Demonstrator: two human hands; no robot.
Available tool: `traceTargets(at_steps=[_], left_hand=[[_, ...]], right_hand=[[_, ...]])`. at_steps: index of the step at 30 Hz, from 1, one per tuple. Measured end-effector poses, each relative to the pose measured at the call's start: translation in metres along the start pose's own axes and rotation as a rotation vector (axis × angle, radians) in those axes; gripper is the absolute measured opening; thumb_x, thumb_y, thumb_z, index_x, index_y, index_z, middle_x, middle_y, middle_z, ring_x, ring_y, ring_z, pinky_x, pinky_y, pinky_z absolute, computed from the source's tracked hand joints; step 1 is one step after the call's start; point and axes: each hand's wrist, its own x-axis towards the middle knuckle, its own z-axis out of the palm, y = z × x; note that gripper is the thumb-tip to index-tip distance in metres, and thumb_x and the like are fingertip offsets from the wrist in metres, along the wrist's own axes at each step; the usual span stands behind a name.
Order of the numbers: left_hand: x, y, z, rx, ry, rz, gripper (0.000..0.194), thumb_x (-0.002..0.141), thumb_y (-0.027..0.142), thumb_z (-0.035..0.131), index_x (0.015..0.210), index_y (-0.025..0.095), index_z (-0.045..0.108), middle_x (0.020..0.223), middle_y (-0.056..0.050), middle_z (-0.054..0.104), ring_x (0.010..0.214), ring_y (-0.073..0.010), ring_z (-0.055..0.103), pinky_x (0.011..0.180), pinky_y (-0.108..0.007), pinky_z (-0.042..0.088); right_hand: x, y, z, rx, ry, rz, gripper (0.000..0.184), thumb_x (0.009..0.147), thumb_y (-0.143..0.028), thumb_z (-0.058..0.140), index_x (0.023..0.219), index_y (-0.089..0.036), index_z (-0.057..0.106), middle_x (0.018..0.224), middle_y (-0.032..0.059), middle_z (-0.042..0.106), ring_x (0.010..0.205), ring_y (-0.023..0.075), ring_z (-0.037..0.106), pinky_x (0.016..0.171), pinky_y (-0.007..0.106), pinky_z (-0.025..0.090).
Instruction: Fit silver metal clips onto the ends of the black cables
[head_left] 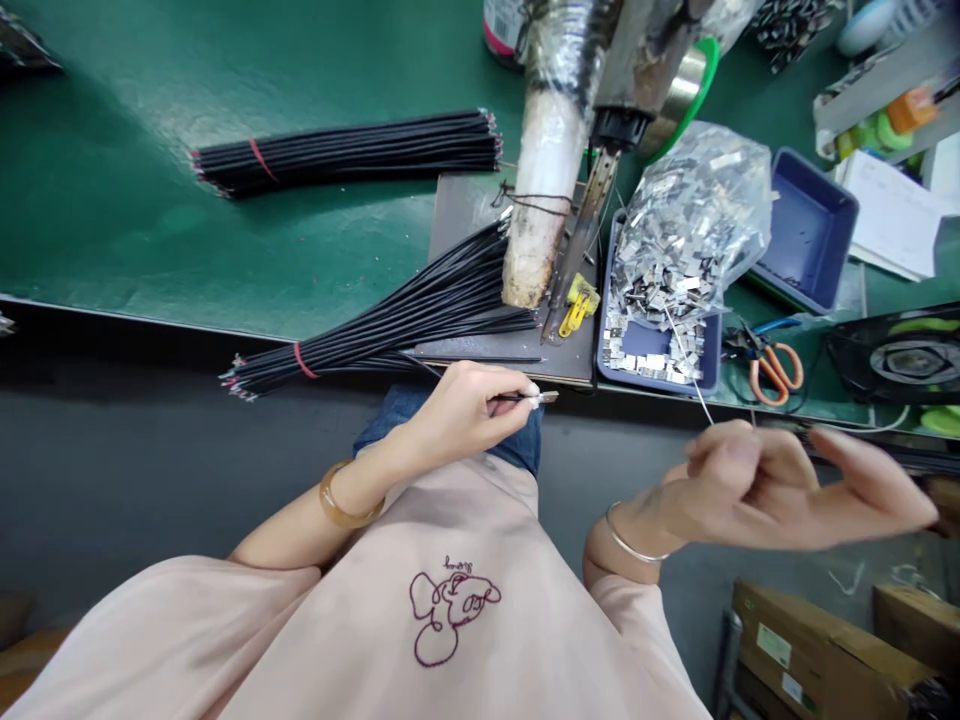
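My left hand (480, 400) is closed in a pinch on a black cable (508, 398), whose end carries a small flat metal tab (548, 397) pointing right. Off to the right, my right hand (780, 480) pinches the end of a thin silvery solder wire (703, 402) between thumb and forefinger, its other fingers stretched out. That wire runs up over a blue tray (604, 375) of loose metal tabs (652, 350). Left of the tray, a fanned bundle of black cables (375, 325) with a red band lies partly on a grey board (465, 195).
A second banded cable bundle (352, 150) lies farther back on the green table (90, 200). A plastic-wrapped pipe (551, 160) and a soldering iron (589, 225) hang over the board. Near the tray are a yellow clip (577, 305), orange-handled pliers (776, 375) and another blue tray (844, 210).
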Motion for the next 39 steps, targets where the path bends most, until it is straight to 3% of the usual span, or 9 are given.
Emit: traceTargets(at_steps=[1,3,5,9,12,17,24,31,39], left_hand=[[-0.002,-0.001,0.0,-0.024,0.029,0.011,0.014,0.085,0.014,0.061,0.082,0.013,0.074,0.064,0.001,0.063,0.055,-0.0067,0.048,0.054,-0.019,0.039],[-0.003,-0.004,0.0,-0.084,0.109,0.003,0.014,0.087,0.017,0.063,0.085,0.012,0.075,0.068,-0.002,0.067,0.059,-0.0083,0.056,0.057,-0.018,0.045],[-0.002,-0.008,0.0,-0.067,0.209,0.0,0.013,0.089,0.016,0.063,0.085,0.012,0.075,0.071,-0.003,0.068,0.06,-0.0086,0.058,0.056,-0.018,0.046],[0.006,-0.016,-0.004,0.312,0.314,0.163,0.019,0.094,0.014,0.057,0.084,0.014,0.072,0.079,-0.004,0.067,0.067,-0.0118,0.057,0.064,-0.024,0.047],[0.016,-0.022,-0.007,0.577,0.247,0.228,0.023,0.096,0.017,0.055,0.08,0.014,0.071,0.085,-0.008,0.067,0.081,-0.0201,0.058,0.075,-0.034,0.049],[0.026,-0.027,-0.012,0.647,0.051,0.218,0.016,0.093,0.02,0.059,0.082,0.014,0.069,0.089,-0.011,0.066,0.088,-0.0253,0.057,0.079,-0.037,0.048],[0.019,-0.021,-0.015,0.26,-0.001,0.186,0.013,0.088,0.011,0.056,0.077,0.014,0.063,0.064,0.001,0.057,0.057,-0.0111,0.046,0.058,-0.025,0.035],[0.012,-0.011,-0.016,-0.376,0.02,-0.143,0.01,0.083,0.02,0.062,0.076,0.012,0.065,0.066,0.001,0.06,0.059,-0.0082,0.051,0.06,-0.02,0.043],[0.016,-0.01,-0.016,-0.374,-0.03,-0.175,0.028,0.085,0.022,0.059,0.059,0.012,0.062,0.055,0.0,0.057,0.053,-0.0076,0.047,0.054,-0.021,0.037]], right_hand=[[0.004,0.003,0.001,-0.006,0.033,-0.015,0.019,0.089,-0.029,0.061,0.107,-0.032,0.057,0.087,-0.0047,0.056,0.046,0.0082,0.053,0.045,0.028,0.041],[0.014,0.017,0.004,-0.113,-0.227,0.104,0.012,0.091,-0.028,0.059,0.103,-0.025,0.06,0.075,-0.0034,0.061,0.057,0.0144,0.064,0.053,0.029,0.048],[0.025,0.04,0.008,-0.322,-0.373,0.113,0.009,0.089,-0.031,0.062,0.089,-0.022,0.059,0.07,-0.002,0.063,0.06,0.0166,0.065,0.064,0.032,0.051],[0.047,0.083,0.013,-0.617,-0.482,0.087,0.014,0.086,-0.032,0.063,0.078,-0.022,0.058,0.07,0.0022,0.065,0.065,0.0208,0.062,0.076,0.038,0.049],[0.057,0.094,0.017,-0.701,-0.576,0.105,0.01,0.086,-0.028,0.062,0.08,-0.021,0.062,0.074,0.005,0.067,0.071,0.0232,0.062,0.077,0.038,0.046],[0.062,0.091,0.025,-0.852,-0.656,0.025,0.009,0.086,-0.022,0.059,0.078,-0.019,0.063,0.082,0.0093,0.069,0.075,0.0242,0.059,0.074,0.037,0.041],[0.057,0.078,0.033,-0.765,-0.777,-0.061,0.01,0.083,-0.019,0.061,0.074,-0.02,0.059,0.079,0.0049,0.066,0.07,0.0186,0.055,0.067,0.032,0.035],[0.063,0.07,0.034,-0.804,-0.906,-0.141,0.011,0.081,-0.015,0.06,0.071,-0.02,0.057,0.078,0.0049,0.066,0.07,0.0179,0.056,0.064,0.03,0.029],[0.063,0.077,0.042,-0.92,-0.806,-0.163,0.008,0.081,-0.014,0.052,0.079,-0.019,0.058,0.075,0.0049,0.065,0.064,0.0169,0.05,0.06,0.031,0.022]])
